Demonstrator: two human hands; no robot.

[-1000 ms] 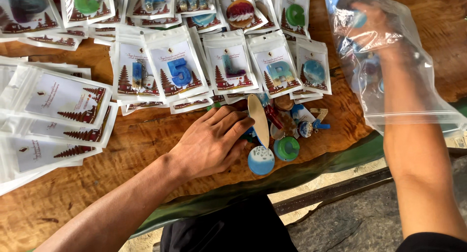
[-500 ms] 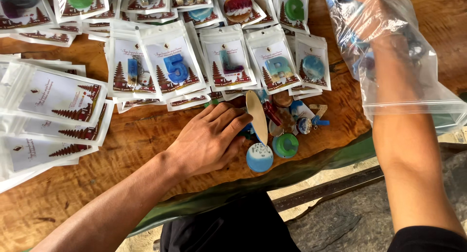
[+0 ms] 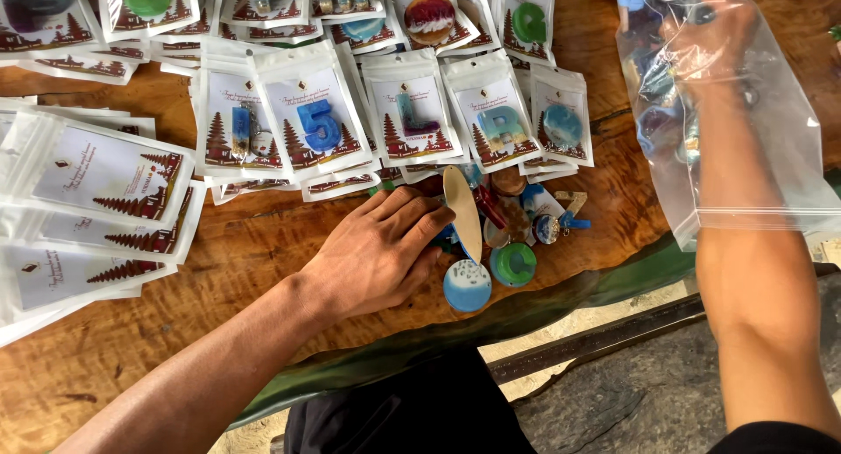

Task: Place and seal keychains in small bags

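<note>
My left hand (image 3: 381, 253) lies palm down on the wooden table (image 3: 131, 331), its fingertips resting against a small pile of loose resin keychains (image 3: 512, 226). A pale oval wooden piece (image 3: 462, 213), a blue and white round charm (image 3: 467, 285) and a green round charm (image 3: 513, 264) lie in that pile. My right hand (image 3: 710, 34) is pushed deep inside a clear plastic zip bag (image 3: 771, 156), fingers among several coloured charms in there. Whether it grips one of them I cannot tell.
Rows of small white sealed packets (image 3: 315, 121), each with a coloured letter or charm inside, cover the table's far and left parts. Blank-faced packets (image 3: 96, 178) stack at the left. A green resin edge (image 3: 526, 309) borders the near table side.
My right hand has gone further up into the plastic bag. My left hand stays at the keychain pile, almost unmoved.
</note>
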